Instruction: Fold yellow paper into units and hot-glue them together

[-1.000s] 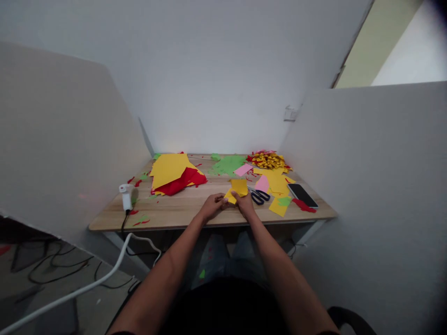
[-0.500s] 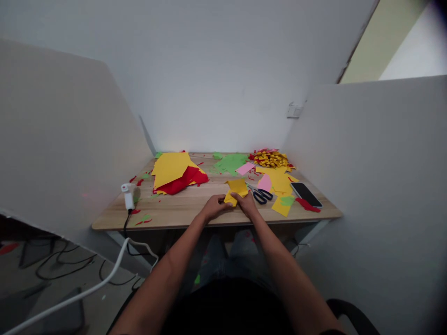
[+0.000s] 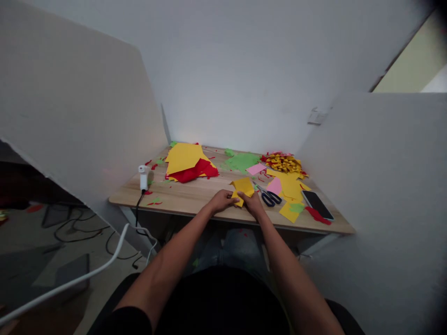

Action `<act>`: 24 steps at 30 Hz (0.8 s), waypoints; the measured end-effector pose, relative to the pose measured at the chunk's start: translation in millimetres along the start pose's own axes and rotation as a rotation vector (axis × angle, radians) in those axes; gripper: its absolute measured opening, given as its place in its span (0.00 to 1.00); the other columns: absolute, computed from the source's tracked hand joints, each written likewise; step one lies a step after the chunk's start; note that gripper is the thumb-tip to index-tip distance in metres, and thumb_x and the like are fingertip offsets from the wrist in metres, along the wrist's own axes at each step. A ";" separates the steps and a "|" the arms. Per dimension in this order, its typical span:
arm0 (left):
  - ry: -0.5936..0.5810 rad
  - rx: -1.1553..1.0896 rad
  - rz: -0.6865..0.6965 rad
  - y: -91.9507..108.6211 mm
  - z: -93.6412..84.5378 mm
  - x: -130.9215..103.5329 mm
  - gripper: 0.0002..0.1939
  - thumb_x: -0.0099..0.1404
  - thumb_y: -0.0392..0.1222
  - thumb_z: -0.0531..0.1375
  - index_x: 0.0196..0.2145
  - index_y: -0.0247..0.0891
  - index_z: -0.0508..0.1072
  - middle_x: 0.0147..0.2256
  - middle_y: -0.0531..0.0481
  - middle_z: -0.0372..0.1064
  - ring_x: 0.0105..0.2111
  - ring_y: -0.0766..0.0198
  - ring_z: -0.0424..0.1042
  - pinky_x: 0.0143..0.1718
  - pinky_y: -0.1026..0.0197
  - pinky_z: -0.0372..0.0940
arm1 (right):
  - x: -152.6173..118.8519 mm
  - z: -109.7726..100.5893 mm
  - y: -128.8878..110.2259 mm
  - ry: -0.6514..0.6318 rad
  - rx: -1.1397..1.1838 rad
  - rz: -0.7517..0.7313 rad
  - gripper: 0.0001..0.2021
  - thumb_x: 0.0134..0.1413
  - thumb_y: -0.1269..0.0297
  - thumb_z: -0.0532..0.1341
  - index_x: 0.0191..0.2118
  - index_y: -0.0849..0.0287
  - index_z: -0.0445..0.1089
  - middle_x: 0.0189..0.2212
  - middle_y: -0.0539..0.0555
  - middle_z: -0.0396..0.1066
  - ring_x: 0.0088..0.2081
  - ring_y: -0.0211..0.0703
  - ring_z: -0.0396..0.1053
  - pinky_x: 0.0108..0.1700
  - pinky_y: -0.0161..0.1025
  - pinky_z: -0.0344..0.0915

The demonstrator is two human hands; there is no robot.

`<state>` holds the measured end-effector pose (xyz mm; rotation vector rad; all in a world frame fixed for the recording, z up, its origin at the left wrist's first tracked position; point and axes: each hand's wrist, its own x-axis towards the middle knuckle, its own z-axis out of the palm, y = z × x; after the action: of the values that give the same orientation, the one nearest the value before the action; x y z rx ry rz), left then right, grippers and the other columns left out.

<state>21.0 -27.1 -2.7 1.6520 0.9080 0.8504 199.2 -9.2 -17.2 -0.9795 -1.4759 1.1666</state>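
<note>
Between my two hands, over the front part of the table, is a folded piece of yellow paper (image 3: pixel 245 185). My left hand (image 3: pixel 222 201) grips its lower left edge with the fingers closed. My right hand (image 3: pixel 252 203) holds the lower right side, its thumb lying across the paper. Just right of that hand, scissors with dark handles (image 3: pixel 271 198) rest on the table, blades pointing toward the paper. A pink paper piece (image 3: pixel 274 186) and a small yellow sheet (image 3: pixel 289 212) lie beyond and beside the scissors.
On the wooden table (image 3: pixel 188 199), yellow sheets (image 3: pixel 185 157) overlap red paper (image 3: pixel 191 171) at left. Green paper (image 3: pixel 242 161) and a pile of folded yellow pieces (image 3: pixel 284 164) lie at the back. A phone (image 3: pixel 317 204) is at right, a white corded device (image 3: pixel 143 178) at left.
The whole view has tilted and shifted, so the table appears turned. My hands stay on the yellow paper; its position on the table is nearly the same.
</note>
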 end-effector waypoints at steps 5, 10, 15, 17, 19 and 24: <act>0.004 0.003 0.001 -0.4 -2.0 -0.2 0.14 0.68 0.48 0.62 0.37 0.32 0.74 0.35 0.50 0.74 0.35 0.63 0.74 0.40 0.56 0.72 | 1.8 0.3 3.3 0.015 0.001 0.003 0.14 0.65 0.57 0.61 0.48 0.62 0.71 0.42 0.54 0.74 0.39 0.41 0.74 0.41 0.43 0.74; 0.115 -0.043 0.023 -4.5 -3.5 2.0 0.13 0.69 0.47 0.62 0.42 0.32 0.74 0.38 0.49 0.73 0.36 0.63 0.74 0.38 0.57 0.72 | 2.2 -0.9 2.8 0.068 -0.042 0.019 0.14 0.66 0.54 0.60 0.45 0.62 0.72 0.39 0.52 0.74 0.36 0.39 0.73 0.38 0.40 0.74; 0.189 -0.107 0.039 -7.2 -1.5 7.6 0.15 0.70 0.47 0.60 0.48 0.33 0.71 0.41 0.47 0.72 0.36 0.64 0.74 0.36 0.58 0.72 | 2.3 0.6 -0.5 0.099 -0.066 -0.003 0.15 0.66 0.54 0.60 0.43 0.62 0.71 0.35 0.51 0.73 0.32 0.37 0.72 0.34 0.37 0.72; 0.212 -0.123 0.043 -9.3 -1.1 9.5 0.15 0.71 0.47 0.59 0.48 0.34 0.71 0.41 0.47 0.72 0.35 0.65 0.73 0.35 0.59 0.72 | 3.1 0.8 1.2 0.103 -0.071 -0.010 0.15 0.66 0.54 0.60 0.43 0.63 0.71 0.35 0.51 0.73 0.31 0.36 0.71 0.33 0.37 0.72; 0.233 -0.128 0.047 -11.9 -1.8 10.1 0.15 0.71 0.47 0.59 0.48 0.34 0.71 0.39 0.48 0.72 0.32 0.67 0.72 0.32 0.61 0.71 | 4.1 0.7 3.9 0.104 -0.071 -0.012 0.15 0.66 0.54 0.60 0.43 0.63 0.71 0.34 0.50 0.72 0.30 0.35 0.71 0.32 0.36 0.71; 0.310 -0.124 0.084 -16.7 -5.1 8.3 0.14 0.71 0.47 0.59 0.45 0.33 0.71 0.35 0.51 0.71 0.27 0.69 0.69 0.28 0.64 0.69 | 5.7 -1.2 9.2 0.115 -0.056 -0.017 0.15 0.66 0.53 0.59 0.43 0.63 0.71 0.32 0.49 0.71 0.28 0.34 0.68 0.30 0.34 0.69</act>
<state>17.8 -14.4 -16.9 1.4834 0.9795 1.2199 199.4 -1.5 -24.9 -1.0529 -1.4288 1.0437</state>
